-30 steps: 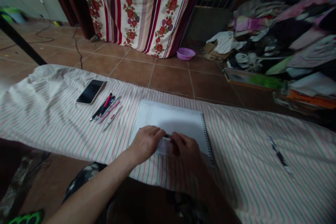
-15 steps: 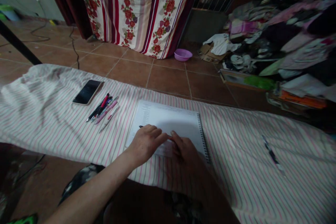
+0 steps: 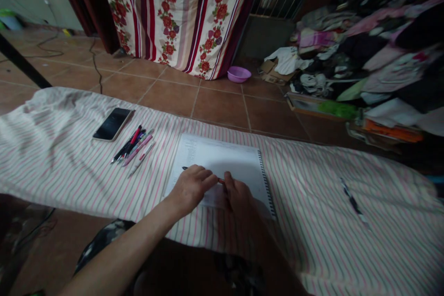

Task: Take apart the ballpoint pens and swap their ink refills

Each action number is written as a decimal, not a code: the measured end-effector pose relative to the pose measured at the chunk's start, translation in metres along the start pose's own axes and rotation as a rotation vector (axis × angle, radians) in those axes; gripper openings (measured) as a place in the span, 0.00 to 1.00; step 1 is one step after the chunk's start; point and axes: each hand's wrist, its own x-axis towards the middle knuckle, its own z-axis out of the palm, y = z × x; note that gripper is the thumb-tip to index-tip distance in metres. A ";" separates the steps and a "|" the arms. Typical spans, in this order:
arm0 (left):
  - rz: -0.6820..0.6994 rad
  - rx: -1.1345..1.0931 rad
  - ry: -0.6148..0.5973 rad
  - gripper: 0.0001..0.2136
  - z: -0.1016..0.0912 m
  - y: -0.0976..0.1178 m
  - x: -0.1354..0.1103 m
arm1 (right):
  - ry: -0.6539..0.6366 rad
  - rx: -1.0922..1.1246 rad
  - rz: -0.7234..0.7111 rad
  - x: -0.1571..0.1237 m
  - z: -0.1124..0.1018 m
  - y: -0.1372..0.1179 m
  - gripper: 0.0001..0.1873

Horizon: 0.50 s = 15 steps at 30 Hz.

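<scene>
jointly, the left hand (image 3: 192, 188) and right hand (image 3: 240, 196) pinch a slim pen (image 3: 221, 181) over the spiral-bound notebook (image 3: 239, 159).

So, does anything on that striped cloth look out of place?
One pen lies alone to the right of the notebook, while the other loose pens are grouped on its left beside the phone. Nothing looks spilled or damaged.

Left hand (image 3: 192, 187), right hand (image 3: 240, 194) near each other; fingers (image 3: 209, 179) curled, forearms (image 3: 133, 243) angled inward.

Left hand (image 3: 193, 188) and right hand (image 3: 239, 195) hold a pen (image 3: 221, 181).
</scene>
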 end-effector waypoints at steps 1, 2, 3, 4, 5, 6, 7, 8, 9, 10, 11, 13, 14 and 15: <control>-0.030 -0.013 -0.002 0.04 0.000 -0.001 0.000 | 0.016 -0.030 -0.055 -0.001 0.001 -0.001 0.24; -0.057 -0.028 -0.002 0.04 0.000 -0.002 0.000 | 0.018 -0.064 -0.114 -0.001 0.001 -0.001 0.22; -0.077 -0.045 0.001 0.05 -0.001 -0.004 0.001 | 0.011 -0.103 -0.162 -0.001 0.001 -0.001 0.21; -0.084 -0.062 0.007 0.06 -0.002 -0.005 0.001 | -0.002 -0.133 -0.198 0.000 0.001 -0.001 0.21; -0.079 -0.075 0.018 0.06 -0.003 -0.006 0.000 | -0.012 -0.156 -0.227 0.000 0.000 -0.001 0.20; -0.062 -0.087 0.033 0.07 -0.004 -0.007 0.000 | -0.021 -0.168 -0.248 0.000 0.000 -0.001 0.20; -0.034 -0.097 0.055 0.07 -0.005 -0.007 -0.001 | -0.036 -0.159 -0.258 0.001 0.000 0.000 0.20; 0.000 -0.105 0.082 0.08 -0.006 -0.007 -0.001 | -0.058 -0.124 -0.249 0.000 0.000 0.000 0.20; 0.033 -0.111 0.109 0.09 -0.008 -0.007 -0.002 | -0.095 -0.064 -0.210 -0.001 -0.001 -0.001 0.21; 0.062 -0.113 0.135 0.10 -0.009 -0.007 -0.003 | -0.139 0.015 -0.153 -0.003 -0.001 -0.001 0.22; 0.084 -0.112 0.153 0.10 -0.011 -0.006 -0.004 | -0.191 0.107 -0.089 -0.005 -0.001 -0.001 0.24; 0.117 -0.102 0.168 0.10 -0.014 -0.005 -0.005 | -0.281 0.276 -0.004 -0.010 -0.002 -0.003 0.27; 0.129 -0.095 0.164 0.10 -0.015 -0.004 -0.006 | -0.325 0.340 0.013 -0.012 -0.003 -0.003 0.28; 0.138 -0.089 0.159 0.10 -0.016 -0.004 -0.006 | -0.357 0.380 0.022 -0.014 -0.003 -0.003 0.29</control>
